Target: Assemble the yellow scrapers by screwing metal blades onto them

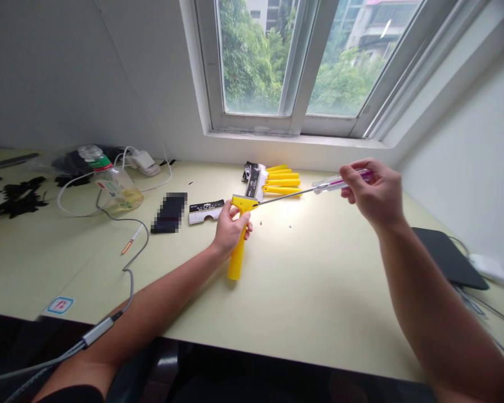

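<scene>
My left hand (232,228) is closed around the neck of a yellow scraper (236,263), whose wide head with a metal edge points away from me and whose handle hangs toward me. In my right hand (372,187) is a screwdriver (325,184) with a clear and purple handle, held by its end. Its long shaft slants left, and the tip meets the side of the scraper's head. Two small metal pieces, perhaps screws or nuts, lie on the table just right of the scraper. A black and white card package (205,212) lies left of my left hand.
Several yellow-handled scrapers (282,180) with card sleeves lie at the back. Leftward are a dark pixelated object (170,212), a cigarette (131,240), a plastic bottle (120,184) and cables. A black flat device (449,257) sits at the right. A grey cable crosses near my left forearm.
</scene>
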`<control>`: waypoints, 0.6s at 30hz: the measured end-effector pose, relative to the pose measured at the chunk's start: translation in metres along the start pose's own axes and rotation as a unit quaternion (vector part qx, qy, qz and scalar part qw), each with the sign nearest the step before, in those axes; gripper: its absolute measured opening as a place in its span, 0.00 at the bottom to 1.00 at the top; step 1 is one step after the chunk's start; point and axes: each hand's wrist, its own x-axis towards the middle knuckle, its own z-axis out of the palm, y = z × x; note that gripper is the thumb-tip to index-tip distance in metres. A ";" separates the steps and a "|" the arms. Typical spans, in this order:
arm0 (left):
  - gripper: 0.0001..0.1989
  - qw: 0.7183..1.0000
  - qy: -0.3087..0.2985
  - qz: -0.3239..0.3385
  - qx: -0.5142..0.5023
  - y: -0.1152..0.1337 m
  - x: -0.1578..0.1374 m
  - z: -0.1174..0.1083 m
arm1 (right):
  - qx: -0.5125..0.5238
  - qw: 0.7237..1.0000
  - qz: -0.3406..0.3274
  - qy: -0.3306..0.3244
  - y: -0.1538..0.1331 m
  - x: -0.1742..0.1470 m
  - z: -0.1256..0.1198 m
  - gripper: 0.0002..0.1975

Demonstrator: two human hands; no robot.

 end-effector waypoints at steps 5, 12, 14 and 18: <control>0.16 0.999 0.030 -0.013 0.017 -0.008 0.003 -0.004 | 0.007 0.999 0.022 -0.031 0.006 -0.001 0.009 0.18; 0.18 0.995 0.097 -0.035 -0.019 -0.012 0.016 -0.015 | 0.009 0.999 -0.013 0.031 -0.002 -0.002 0.004 0.14; 0.18 0.994 0.094 -0.042 -0.047 -0.012 0.017 -0.016 | 0.010 0.999 0.008 0.051 0.004 0.007 -0.006 0.12; 0.17 0.992 0.078 -0.051 -0.083 -0.012 0.016 -0.015 | -0.018 0.996 0.089 0.006 0.041 0.026 -0.025 0.09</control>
